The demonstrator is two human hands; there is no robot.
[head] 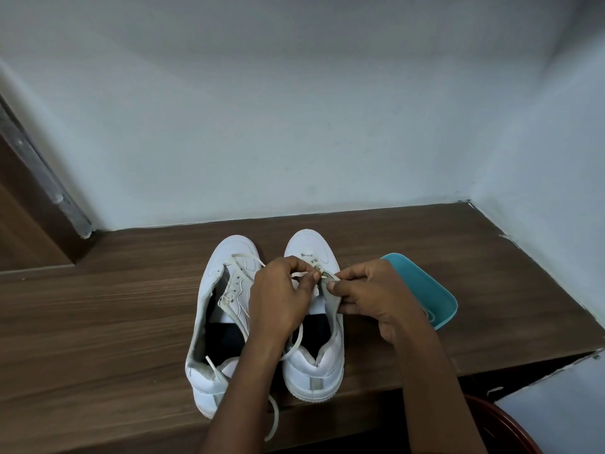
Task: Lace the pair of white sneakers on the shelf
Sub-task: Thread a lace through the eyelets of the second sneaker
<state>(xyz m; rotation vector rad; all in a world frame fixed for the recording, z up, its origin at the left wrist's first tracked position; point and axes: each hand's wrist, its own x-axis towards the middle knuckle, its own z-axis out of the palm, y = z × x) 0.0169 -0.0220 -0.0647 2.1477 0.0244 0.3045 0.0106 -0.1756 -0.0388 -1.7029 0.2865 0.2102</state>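
Two white sneakers stand side by side on the brown wooden shelf, toes toward the wall. The left sneaker has a cream lace threaded through its lower eyelets, with loose ends trailing over the heel and the shelf's front edge. Over the right sneaker, my left hand pinches a white lace near the eyelets; the lace hangs down past my wrist into the shoe opening. My right hand pinches the right eyelet flap of that shoe.
A teal plastic tub sits tilted just right of my right hand. White walls close the shelf at the back and right. A dark red round rim shows below the shelf at the bottom right. A brown door frame stands at the left.
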